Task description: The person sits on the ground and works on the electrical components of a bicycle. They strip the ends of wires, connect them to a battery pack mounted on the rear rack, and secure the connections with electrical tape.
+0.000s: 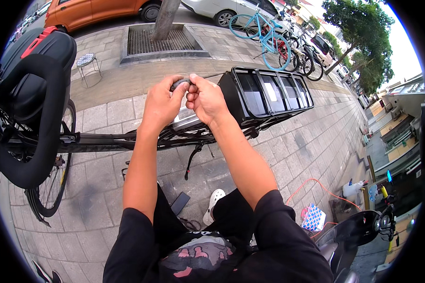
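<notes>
My left hand (162, 104) and my right hand (208, 100) meet above the middle of a black bicycle, fingertips pinched close together. Between them is a small dark grey piece (180, 84), mostly covered by the fingers; its exact kind I cannot make out. Both hands are closed on it. A thin dark line runs from near my right fingertips toward the black rear box (230, 96). Under my hands a ribbed silver case (186, 120) sits on the bicycle frame (104, 139), partly hidden by my wrists.
At left are a black padded loop (14, 165) and a black case with a red strap (40, 42). A kickstand (190, 162) hangs below the frame. A dark flat object (180, 203) lies near my shoe (214, 206). An orange cord (311, 179) and a scooter (352, 231) are at right.
</notes>
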`<state>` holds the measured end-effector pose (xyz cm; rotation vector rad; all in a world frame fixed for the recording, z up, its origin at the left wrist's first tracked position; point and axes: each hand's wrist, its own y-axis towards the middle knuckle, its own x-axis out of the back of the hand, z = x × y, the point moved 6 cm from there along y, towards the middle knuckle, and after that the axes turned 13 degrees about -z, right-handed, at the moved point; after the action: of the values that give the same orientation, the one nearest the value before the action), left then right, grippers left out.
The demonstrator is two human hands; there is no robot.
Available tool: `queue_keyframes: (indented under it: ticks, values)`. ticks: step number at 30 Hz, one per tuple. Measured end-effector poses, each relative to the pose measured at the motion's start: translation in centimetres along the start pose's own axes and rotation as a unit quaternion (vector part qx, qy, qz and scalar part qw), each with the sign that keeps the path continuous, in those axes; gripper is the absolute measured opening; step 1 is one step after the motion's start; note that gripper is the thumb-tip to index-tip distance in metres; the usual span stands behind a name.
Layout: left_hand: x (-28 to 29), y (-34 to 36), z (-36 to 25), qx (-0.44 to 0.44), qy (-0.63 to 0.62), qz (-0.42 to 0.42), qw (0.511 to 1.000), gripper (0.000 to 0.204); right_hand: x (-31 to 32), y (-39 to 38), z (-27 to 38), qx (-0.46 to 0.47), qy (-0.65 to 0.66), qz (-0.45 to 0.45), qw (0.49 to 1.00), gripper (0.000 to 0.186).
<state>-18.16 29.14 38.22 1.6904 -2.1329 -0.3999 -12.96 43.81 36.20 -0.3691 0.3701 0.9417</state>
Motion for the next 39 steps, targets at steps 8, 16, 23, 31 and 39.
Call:
queue_keyframes:
  ticks: [8, 16, 23, 31, 39]
  values:
    - [-1.0, 0.0, 0.9, 0.027, -0.042, -0.003, 0.999, 0.037, 0.8, 0.3, 0.2, 0.023, -0.024, -0.025, 0.999, 0.027]
    - [-1.3, -0.2, 1.3, 0.023, -0.053, -0.006, 0.998, 0.035, 1.3, 1.2, -0.4, 0.018, -0.011, 0.002, 1.000, 0.027]
    - [-1.5, 0.1, 1.8, 0.028, -0.061, -0.005, 0.998, 0.035, 1.0, 0.9, 0.0, 0.016, -0.014, -0.011, 1.000, 0.027]
    - [-1.1, 0.2, 1.7, 0.000, -0.058, -0.005, 0.998, 0.034, 0.7, 1.0, -0.3, 0.017, -0.008, -0.008, 1.000, 0.028]
    - [-1.5, 0.5, 2.3, 0.018, -0.083, 0.007, 0.996, 0.036, 0.9, 1.2, -0.2, 0.028, -0.021, -0.016, 0.999, 0.028]
